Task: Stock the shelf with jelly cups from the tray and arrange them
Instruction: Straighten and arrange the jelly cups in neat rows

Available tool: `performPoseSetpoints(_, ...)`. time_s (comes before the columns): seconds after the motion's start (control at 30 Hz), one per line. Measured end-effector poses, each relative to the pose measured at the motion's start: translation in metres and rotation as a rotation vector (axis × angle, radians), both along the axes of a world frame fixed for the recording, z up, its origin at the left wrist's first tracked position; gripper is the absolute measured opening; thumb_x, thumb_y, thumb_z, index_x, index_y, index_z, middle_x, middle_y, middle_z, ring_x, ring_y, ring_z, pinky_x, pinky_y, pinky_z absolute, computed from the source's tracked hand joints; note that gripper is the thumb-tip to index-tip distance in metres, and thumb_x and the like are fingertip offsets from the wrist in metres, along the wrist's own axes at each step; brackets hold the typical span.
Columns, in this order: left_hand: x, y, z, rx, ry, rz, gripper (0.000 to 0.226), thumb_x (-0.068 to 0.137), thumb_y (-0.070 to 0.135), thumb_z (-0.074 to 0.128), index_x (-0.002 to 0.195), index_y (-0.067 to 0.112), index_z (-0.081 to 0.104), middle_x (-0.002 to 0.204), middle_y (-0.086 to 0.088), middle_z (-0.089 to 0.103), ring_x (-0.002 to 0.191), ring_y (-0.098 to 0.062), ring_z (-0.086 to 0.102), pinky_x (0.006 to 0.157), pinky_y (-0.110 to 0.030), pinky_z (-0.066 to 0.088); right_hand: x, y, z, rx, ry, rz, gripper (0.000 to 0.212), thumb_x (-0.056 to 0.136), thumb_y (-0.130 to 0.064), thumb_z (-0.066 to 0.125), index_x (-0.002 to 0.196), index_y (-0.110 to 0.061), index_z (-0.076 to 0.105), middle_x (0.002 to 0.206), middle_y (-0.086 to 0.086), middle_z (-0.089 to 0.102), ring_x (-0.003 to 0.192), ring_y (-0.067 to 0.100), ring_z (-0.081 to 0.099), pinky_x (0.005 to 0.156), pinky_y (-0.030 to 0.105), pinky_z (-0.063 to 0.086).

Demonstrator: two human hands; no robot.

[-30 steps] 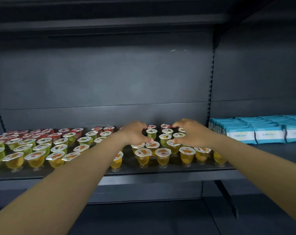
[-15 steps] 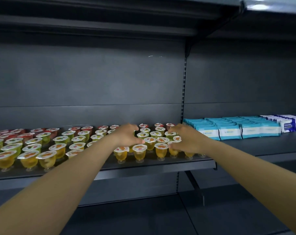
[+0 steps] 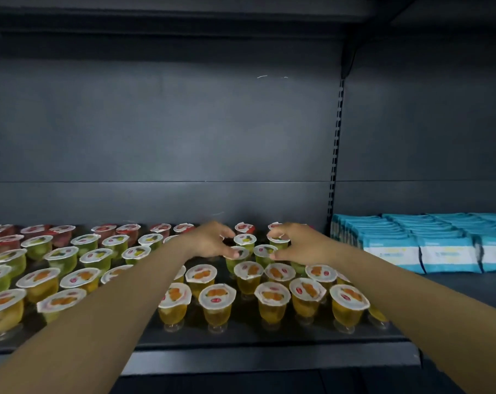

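1. Jelly cups [image 3: 217, 304] fill the dark metal shelf [image 3: 241, 339] in rows: red ones at the back, green in the middle, yellow-orange at the front. Each is a clear plastic cup that narrows to a small foot, sealed with a round white foil lid bearing a fruit print.
2. The left hand [image 3: 209, 241] reaches over the middle rows with its fingers curved downward and spread. The thumb tip touches the lid of a green cup [image 3: 239, 253]. Whether the other fingers grip anything cannot be told.
3. Between the hands stands another green cup [image 3: 245, 240], with a red cup [image 3: 244, 228] behind it.
4. The right hand [image 3: 299, 245] mirrors the left, with fingers arched. Its fingertips rest on the lid of a green cup [image 3: 278, 237] at the back, and its thumb tip lies at the edge of another lid [image 3: 265, 250]. A firm grip cannot be confirmed.
5. A slotted upright strip [image 3: 335, 155] divides the matte grey back panel [image 3: 161, 132].
6. On the right, flat packets [image 3: 428, 243] in light blue and white wrap lie in tight stacks on the next shelf section.
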State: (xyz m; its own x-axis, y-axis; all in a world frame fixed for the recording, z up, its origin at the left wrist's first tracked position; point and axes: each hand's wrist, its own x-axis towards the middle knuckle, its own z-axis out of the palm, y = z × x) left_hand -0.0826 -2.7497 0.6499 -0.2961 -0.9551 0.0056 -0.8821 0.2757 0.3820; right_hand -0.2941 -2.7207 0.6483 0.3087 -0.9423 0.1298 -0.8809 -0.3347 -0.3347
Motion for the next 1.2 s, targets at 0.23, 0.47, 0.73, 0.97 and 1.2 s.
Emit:
performPoseSetpoints(0.23,-0.004,-0.042,-0.014,0.097,-0.014,-0.018,0.051,0.083,0.029,0.070,0.132,0.024,0.053,0.137,0.006,0.052,0.123,-0.015,0.050,0.091,-0.021,0.038,0.001,-0.063,-0.018,0.115,0.036,0.091,0.051,0.087,-0.027,0.066,0.135,-0.022,0.049,0.137,-0.005,0.051,0.121,0.013,0.051,0.093,0.024,0.043)
performPoseSetpoints(0.47,-0.003,-0.051,-0.020,0.098,-0.001,-0.045,0.048,0.083,0.028,0.070,0.129,0.024,0.056,0.136,0.008,0.053,0.123,-0.012,0.050,0.090,-0.019,0.039,0.003,-0.077,-0.025,0.129,-0.018,0.085,0.055,0.081,-0.023,0.073,0.133,-0.018,0.053,0.133,-0.003,0.055,0.118,0.014,0.054,0.088,0.022,0.044)
performPoseSetpoints(0.73,0.025,-0.054,-0.021,0.007,-0.020,0.016,0.046,0.083,0.025,0.069,0.127,0.019,0.059,0.131,0.005,0.057,0.115,-0.013,0.056,0.089,-0.024,0.049,0.020,-0.081,-0.026,0.154,-0.236,0.041,0.054,0.079,-0.019,0.076,0.130,-0.020,0.056,0.132,-0.002,0.056,0.119,0.017,0.053,0.095,0.030,0.047)
performPoseSetpoints(0.97,0.049,-0.054,-0.022,0.038,0.003,0.039,0.045,0.084,0.023,0.068,0.128,0.017,0.058,0.132,0.004,0.056,0.115,-0.013,0.054,0.086,-0.021,0.044,0.040,-0.085,-0.033,0.250,-0.299,0.031,0.057,0.078,-0.016,0.076,0.131,-0.020,0.055,0.136,0.000,0.053,0.123,0.020,0.050,0.098,0.033,0.044)
performPoseSetpoints(1.2,0.052,-0.058,-0.020,0.076,-0.016,0.032,0.044,0.085,0.022,0.068,0.127,0.013,0.059,0.129,0.003,0.057,0.116,-0.016,0.054,0.088,-0.024,0.045,0.045,-0.086,-0.035,0.272,-0.275,-0.006,0.059,0.078,-0.016,0.076,0.132,-0.019,0.054,0.137,0.001,0.053,0.124,0.021,0.049,0.099,0.034,0.045)
